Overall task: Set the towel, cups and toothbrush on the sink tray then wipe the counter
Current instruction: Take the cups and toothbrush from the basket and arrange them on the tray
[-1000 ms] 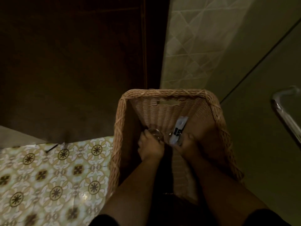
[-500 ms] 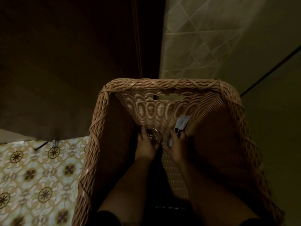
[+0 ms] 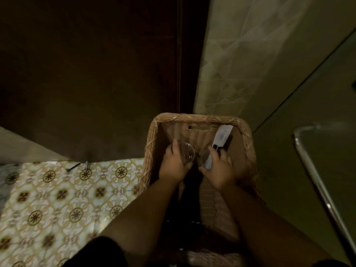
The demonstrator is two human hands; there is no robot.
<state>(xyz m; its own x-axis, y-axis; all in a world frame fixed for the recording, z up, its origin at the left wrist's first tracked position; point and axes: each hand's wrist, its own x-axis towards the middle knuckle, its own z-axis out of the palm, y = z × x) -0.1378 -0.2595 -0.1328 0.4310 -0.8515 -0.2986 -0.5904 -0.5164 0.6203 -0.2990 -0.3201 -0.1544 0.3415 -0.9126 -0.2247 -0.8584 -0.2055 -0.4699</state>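
Note:
Both my hands are inside a tall wicker basket (image 3: 152, 135) on the floor. My left hand (image 3: 174, 165) grips a clear glass cup (image 3: 186, 152), its mouth facing up. My right hand (image 3: 218, 171) holds a second clear cup (image 3: 204, 158) together with a long white and black toothbrush packet (image 3: 221, 140) that sticks up toward the basket's far right corner. No towel is visible. The dim light hides the basket's bottom.
Patterned floor tiles (image 3: 57, 197) lie to the left of the basket. A dark wooden door or panel (image 3: 96, 74) fills the upper left. A glass panel with a metal handle bar (image 3: 316, 185) stands at the right, beside a pale patterned wall (image 3: 240, 64).
Both hands have risen inside the basket with a cup in each; the toothbrush packet now reaches near the rim. The view has pulled back from the basket.

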